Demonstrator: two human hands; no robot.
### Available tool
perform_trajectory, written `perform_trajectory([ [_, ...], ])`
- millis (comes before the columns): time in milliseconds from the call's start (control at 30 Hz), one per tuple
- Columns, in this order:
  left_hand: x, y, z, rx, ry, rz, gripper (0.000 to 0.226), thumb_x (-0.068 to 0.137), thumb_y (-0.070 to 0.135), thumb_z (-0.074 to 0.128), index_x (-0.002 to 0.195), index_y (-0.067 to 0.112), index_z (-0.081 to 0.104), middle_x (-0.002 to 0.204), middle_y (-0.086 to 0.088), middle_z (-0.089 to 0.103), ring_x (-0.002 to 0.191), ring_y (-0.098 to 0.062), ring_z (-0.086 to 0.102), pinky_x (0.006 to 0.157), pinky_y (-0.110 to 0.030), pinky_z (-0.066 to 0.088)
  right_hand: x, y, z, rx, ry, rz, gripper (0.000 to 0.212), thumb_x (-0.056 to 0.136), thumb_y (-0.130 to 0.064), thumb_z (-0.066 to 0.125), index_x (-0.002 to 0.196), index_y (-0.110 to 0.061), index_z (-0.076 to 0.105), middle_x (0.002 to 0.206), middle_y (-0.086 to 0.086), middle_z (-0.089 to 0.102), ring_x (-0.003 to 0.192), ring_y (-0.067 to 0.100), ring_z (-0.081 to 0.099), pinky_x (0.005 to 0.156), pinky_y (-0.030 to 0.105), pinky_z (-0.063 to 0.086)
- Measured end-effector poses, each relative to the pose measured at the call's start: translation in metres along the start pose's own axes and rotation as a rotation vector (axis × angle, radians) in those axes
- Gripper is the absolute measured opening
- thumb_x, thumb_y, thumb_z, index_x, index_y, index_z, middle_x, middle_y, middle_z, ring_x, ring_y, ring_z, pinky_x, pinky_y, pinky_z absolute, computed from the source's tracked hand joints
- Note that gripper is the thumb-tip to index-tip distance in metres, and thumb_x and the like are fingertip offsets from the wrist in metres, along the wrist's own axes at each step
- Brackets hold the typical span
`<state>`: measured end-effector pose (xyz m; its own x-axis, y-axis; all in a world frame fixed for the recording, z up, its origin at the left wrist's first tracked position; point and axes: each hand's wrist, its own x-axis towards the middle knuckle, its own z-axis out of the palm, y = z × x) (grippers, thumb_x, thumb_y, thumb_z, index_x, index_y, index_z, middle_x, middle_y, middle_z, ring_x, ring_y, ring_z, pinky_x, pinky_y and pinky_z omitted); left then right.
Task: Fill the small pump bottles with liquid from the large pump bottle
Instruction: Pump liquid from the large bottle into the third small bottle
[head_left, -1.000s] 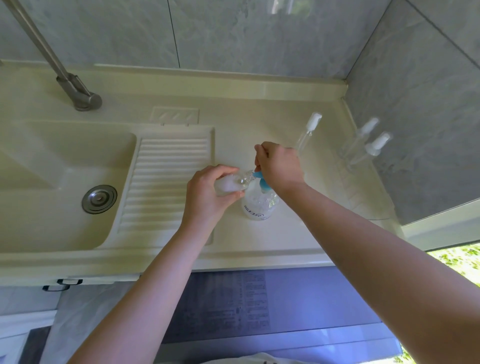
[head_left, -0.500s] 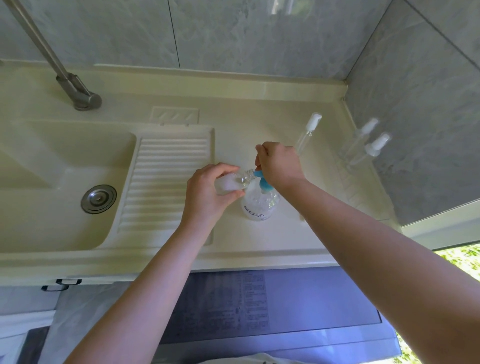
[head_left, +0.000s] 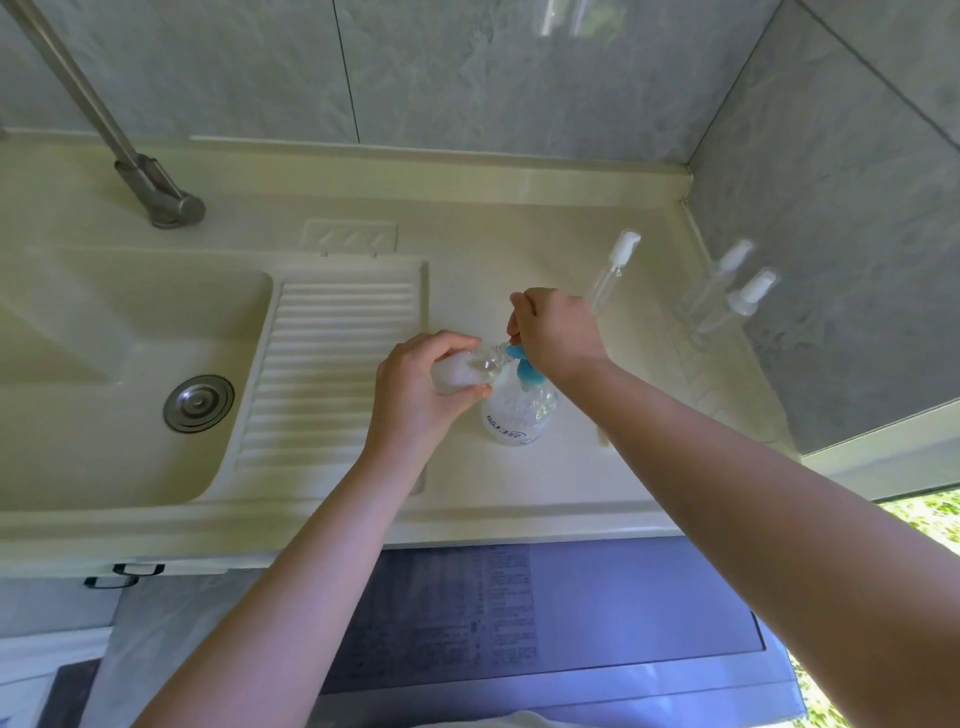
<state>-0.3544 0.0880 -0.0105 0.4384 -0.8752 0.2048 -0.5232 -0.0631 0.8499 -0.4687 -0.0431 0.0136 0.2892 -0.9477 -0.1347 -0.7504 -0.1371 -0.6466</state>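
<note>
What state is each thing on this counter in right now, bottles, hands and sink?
Large pump bottle: upright, right hand on its blue pump.
Small bottle: uncapped, tilted to the nozzle, gripped by left hand.
Pump insert: off its bottle.
Two spare bottles: capped.
Sink: drain plugged.

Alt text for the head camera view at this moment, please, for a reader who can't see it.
A person's left hand holds a small clear bottle tipped sideways, its open neck at the blue pump of a large pump bottle, which the right hand grips. They work on a cream counter beside a sink; three small capped bottles stand near the tiled wall.
</note>
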Motion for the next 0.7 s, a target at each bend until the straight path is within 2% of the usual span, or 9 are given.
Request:
perform_trajectory([
  [200,-0.001,-0.001,0.000,0.006,-0.004,0.003,0.043,0.062,0.014,0.089,0.100,0.025,0.072,0.100,0.016,0.069,0.093,0.003,0.058,0.088,-0.012,0.041,-0.007,-0.007,0.006,-0.070,0.037,-0.030,0.047,0.094,-0.044,0.028,0.082,-0.014,0.063,0.085,0.015,0.069,0.080,0.040,0.065,0.079,0.044,0.057],
  [300,-0.001,0.000,0.001,-0.006,-0.009,-0.005,0.043,0.062,0.013,0.089,0.099,0.025,0.072,0.099,0.017,0.069,0.090,0.010,0.056,0.084,-0.004,0.037,-0.006,-0.004,0.003,-0.014,0.044,0.003,0.050,0.093,-0.046,0.027,0.079,-0.014,0.063,0.083,0.012,0.070,0.081,0.037,0.066,0.081,0.043,0.057],
  [400,-0.001,0.001,0.000,-0.014,-0.004,-0.010,0.043,0.062,0.013,0.090,0.099,0.026,0.072,0.098,0.019,0.068,0.090,0.012,0.055,0.084,-0.003,0.037,-0.003,-0.004,-0.002,0.037,0.004,0.030,0.044,0.099,-0.035,0.035,0.075,-0.014,0.066,0.083,0.009,0.073,0.082,0.033,0.068,0.083,0.041,0.056],
  [533,0.000,0.000,-0.001,-0.012,0.004,-0.011,0.043,0.062,0.013,0.090,0.099,0.026,0.072,0.097,0.019,0.068,0.089,0.013,0.055,0.083,-0.002,0.036,-0.003,-0.004,-0.004,0.024,-0.005,0.022,0.040,0.096,-0.032,0.038,0.070,-0.016,0.064,0.083,0.009,0.072,0.082,0.033,0.068,0.082,0.042,0.057],
  [700,-0.001,-0.002,0.000,-0.015,-0.006,-0.005,0.044,0.062,0.013,0.090,0.101,0.025,0.072,0.101,0.015,0.070,0.090,0.011,0.056,0.085,-0.004,0.038,-0.013,-0.006,0.001,-0.084,0.026,-0.029,0.047,0.091,-0.046,0.026,0.076,-0.015,0.058,0.081,0.010,0.069,0.078,0.037,0.064,0.077,0.044,0.056],
])
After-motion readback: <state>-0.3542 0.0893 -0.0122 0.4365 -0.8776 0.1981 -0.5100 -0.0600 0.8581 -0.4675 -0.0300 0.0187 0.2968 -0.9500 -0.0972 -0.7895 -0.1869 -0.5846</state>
